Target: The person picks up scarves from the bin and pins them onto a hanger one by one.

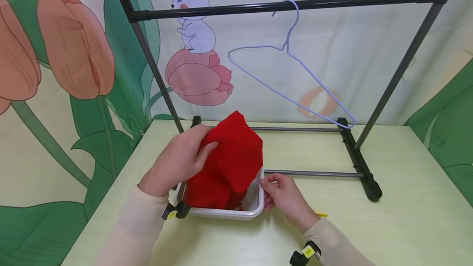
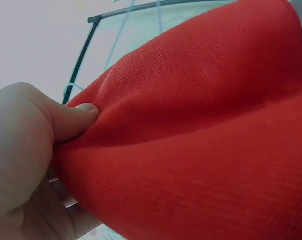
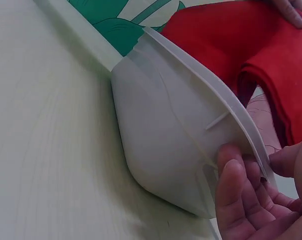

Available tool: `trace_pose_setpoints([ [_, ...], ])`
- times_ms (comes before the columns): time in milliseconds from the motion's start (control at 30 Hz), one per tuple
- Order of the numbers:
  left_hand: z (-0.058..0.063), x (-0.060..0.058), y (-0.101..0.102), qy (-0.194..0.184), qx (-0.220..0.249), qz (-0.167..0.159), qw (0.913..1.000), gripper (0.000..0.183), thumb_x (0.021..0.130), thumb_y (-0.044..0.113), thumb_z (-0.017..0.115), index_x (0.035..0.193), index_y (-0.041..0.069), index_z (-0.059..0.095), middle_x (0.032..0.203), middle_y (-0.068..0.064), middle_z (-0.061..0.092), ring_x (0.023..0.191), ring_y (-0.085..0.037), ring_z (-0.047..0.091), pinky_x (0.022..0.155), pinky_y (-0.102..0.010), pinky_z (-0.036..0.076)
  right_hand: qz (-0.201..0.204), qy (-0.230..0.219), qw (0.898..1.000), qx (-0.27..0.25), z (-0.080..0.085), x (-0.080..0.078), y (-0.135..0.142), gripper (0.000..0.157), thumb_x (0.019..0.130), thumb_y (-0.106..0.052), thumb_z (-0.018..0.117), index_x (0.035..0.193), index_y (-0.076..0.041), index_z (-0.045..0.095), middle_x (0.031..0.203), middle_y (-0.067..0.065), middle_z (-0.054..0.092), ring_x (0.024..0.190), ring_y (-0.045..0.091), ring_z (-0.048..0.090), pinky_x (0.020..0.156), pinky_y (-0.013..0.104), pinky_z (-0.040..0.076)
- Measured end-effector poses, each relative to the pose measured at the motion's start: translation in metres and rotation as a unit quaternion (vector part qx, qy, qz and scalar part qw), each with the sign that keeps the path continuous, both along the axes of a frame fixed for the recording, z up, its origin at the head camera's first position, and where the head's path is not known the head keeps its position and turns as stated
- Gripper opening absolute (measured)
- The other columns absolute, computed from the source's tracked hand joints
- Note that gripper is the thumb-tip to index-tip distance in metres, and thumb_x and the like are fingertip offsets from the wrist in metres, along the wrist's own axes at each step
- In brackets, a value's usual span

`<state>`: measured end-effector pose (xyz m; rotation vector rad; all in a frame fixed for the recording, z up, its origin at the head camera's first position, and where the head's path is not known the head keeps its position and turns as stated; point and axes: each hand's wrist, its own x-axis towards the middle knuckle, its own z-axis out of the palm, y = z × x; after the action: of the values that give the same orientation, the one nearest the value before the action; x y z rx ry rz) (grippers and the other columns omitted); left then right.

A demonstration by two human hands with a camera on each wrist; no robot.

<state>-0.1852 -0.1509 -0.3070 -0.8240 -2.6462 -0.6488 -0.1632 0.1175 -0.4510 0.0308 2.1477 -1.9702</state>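
Observation:
My left hand pinches a piece of red knit cloth, thumb on its near face. Lifted at the top, the cloth stands in a peak while its lower folds hang into a white plastic tub. In the left wrist view, the cloth fills most of the frame, with the thumb pressed into its edge. My right hand grips the tub's right rim. From the right wrist view, its thumb lies over the rim and the fingers curl under it against the outer wall.
A black metal rack stands on the pale table behind the tub, its lower bars crossing at the back. From its top bar hangs a light blue hanger. A small yellow object lies beside the right wrist. A printed curtain hangs behind.

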Motion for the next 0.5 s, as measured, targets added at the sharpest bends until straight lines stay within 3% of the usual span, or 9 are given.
trace_pose_setpoints([
  [100, 0.011, -0.001, 0.003, 0.019, -0.001, -0.005, 0.9998, 0.029, 0.099, 0.010, 0.077, 0.124, 0.005, 0.063, 0.112, -0.013, 0.072, 0.094, -0.027, 0.072, 0.081, -0.042, 0.068, 0.004, 0.009, 1.000, 0.029, 0.001, 0.001, 0.003, 0.021, 0.108, -0.013, 0.063, 0.114, 0.008, 0.063, 0.071, 0.005, 0.067, 0.055, 0.015, 0.062, 0.053, 0.026, 0.054],
  [200, 0.019, -0.003, 0.006, 0.033, 0.005, -0.009, 0.9994, 0.028, 0.099, 0.010, 0.077, 0.124, 0.003, 0.064, 0.111, -0.014, 0.072, 0.093, -0.028, 0.072, 0.081, -0.043, 0.068, -0.003, 0.032, 0.995, 0.097, 0.004, 0.003, 0.007, 0.020, 0.108, -0.017, 0.063, 0.112, 0.003, 0.066, 0.072, 0.007, 0.067, 0.054, 0.017, 0.060, 0.054, 0.027, 0.050],
  [333, 0.028, -0.005, 0.008, 0.052, 0.021, -0.010, 0.9984, 0.027, 0.099, 0.008, 0.077, 0.122, 0.003, 0.065, 0.110, -0.015, 0.072, 0.091, -0.028, 0.071, 0.080, -0.044, 0.067, -0.025, 0.085, 0.978, 0.191, 0.017, 0.008, 0.020, 0.018, 0.108, -0.019, 0.064, 0.111, -0.002, 0.069, 0.076, 0.006, 0.068, 0.062, 0.016, 0.060, 0.058, 0.027, 0.048],
  [500, 0.036, -0.006, 0.010, 0.067, 0.038, -0.008, 0.9970, 0.029, 0.098, 0.007, 0.078, 0.123, 0.002, 0.065, 0.113, -0.017, 0.073, 0.095, -0.031, 0.072, 0.081, -0.047, 0.068, -0.057, 0.191, 0.950, 0.241, 0.049, 0.015, 0.041, 0.014, 0.108, -0.016, 0.064, 0.104, -0.004, 0.073, 0.078, 0.004, 0.066, 0.069, 0.015, 0.057, 0.060, 0.025, 0.049],
])
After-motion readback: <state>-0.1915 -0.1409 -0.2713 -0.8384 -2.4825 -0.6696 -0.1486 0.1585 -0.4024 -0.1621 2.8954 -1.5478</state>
